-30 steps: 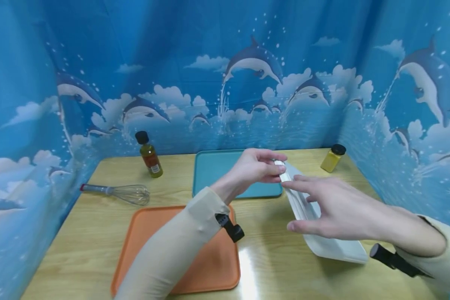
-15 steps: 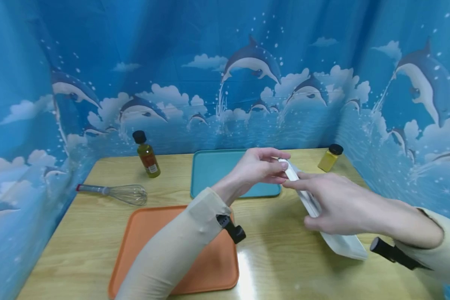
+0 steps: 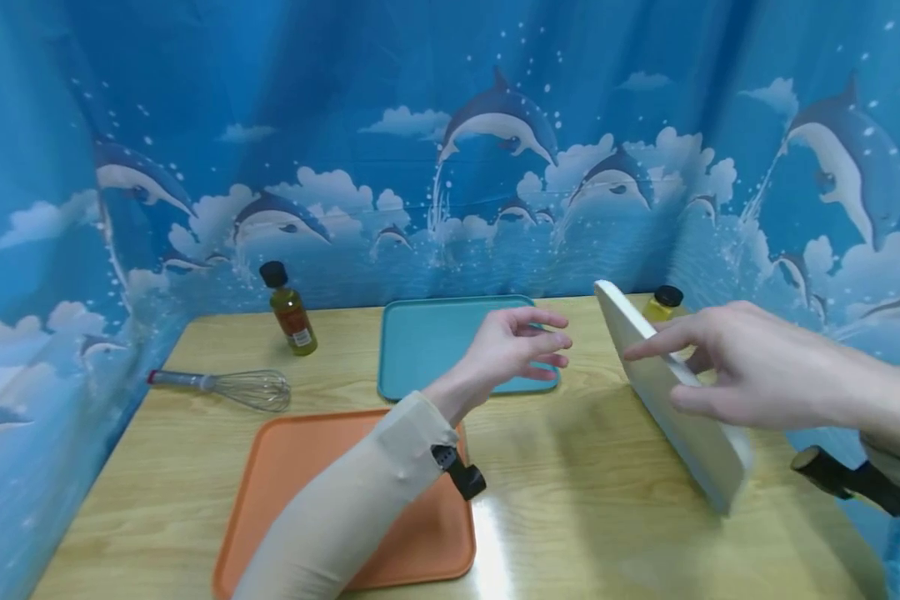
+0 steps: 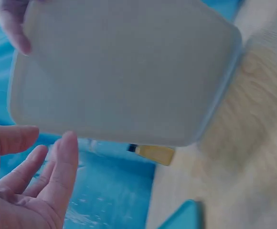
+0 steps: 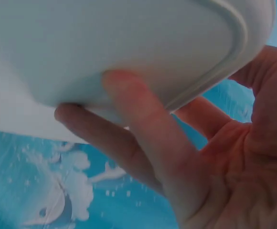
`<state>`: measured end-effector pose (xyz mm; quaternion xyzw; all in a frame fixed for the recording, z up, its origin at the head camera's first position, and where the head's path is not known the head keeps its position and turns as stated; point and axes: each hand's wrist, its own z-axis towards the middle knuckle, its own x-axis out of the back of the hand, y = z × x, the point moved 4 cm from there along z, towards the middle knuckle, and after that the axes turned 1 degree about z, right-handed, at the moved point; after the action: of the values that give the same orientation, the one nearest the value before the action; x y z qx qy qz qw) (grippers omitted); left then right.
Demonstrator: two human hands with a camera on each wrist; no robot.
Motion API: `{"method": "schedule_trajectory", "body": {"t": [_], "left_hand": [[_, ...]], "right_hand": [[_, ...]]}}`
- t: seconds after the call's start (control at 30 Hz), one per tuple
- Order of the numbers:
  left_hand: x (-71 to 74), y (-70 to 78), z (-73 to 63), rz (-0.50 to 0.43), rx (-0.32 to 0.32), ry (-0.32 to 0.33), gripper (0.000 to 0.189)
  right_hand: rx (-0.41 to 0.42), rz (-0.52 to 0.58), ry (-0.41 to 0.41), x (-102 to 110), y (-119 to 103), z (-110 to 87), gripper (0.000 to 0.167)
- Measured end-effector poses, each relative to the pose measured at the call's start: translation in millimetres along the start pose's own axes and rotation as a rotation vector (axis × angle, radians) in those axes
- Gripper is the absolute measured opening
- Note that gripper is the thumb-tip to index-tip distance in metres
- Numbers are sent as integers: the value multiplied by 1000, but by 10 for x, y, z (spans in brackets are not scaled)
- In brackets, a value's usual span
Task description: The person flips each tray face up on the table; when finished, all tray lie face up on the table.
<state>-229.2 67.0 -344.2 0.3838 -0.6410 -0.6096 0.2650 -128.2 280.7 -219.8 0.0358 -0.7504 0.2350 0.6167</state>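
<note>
My right hand (image 3: 757, 367) grips a white rectangular tray (image 3: 675, 408) by its upper edge, thumb on one face and fingers on the other. The tray stands steeply tilted on the right side of the table. In the right wrist view, fingertips (image 5: 124, 83) press against the tray's rimmed face (image 5: 143, 38). My left hand (image 3: 510, 350) hovers apart from the tray, over the front right of the teal tray (image 3: 435, 342), fingers loosely bent with nothing between them. In the left wrist view, the left hand (image 4: 33, 181) is just below the white tray's edge (image 4: 124, 86).
An orange tray (image 3: 300, 467) lies at front left, partly under my left sleeve. A whisk (image 3: 232, 386) and a sauce bottle (image 3: 292, 312) are at the left. Behind the white tray is a yellow jar with a black lid (image 3: 662, 302). A dolphin-print curtain (image 3: 390, 167) encloses the table.
The left hand has let go of the white tray and stayed about where it was. Gripping the tray, the right hand has moved it to the right and turned it.
</note>
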Motion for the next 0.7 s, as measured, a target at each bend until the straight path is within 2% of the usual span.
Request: {"method": "schedule_trajectory", "body": {"t": [0.17, 0.3, 0.43, 0.57, 0.7], "left_hand": [[-80, -280, 43, 59, 55, -3, 29], [-168, -529, 68, 43, 121, -3, 31], [-244, -723, 70, 37, 165, 2, 34], [-308, -856, 28, 78, 176, -8, 39], [-338, -937, -34, 62, 178, 9, 48]], "right_hand": [[-115, 14, 6, 182, 256, -48, 54], [-191, -45, 18, 335, 437, -85, 56], [-274, -42, 66, 510, 714, -152, 55], [-380, 19, 137, 662, 1044, -267, 54], [-413, 131, 179, 764, 1297, -393, 60]]}}
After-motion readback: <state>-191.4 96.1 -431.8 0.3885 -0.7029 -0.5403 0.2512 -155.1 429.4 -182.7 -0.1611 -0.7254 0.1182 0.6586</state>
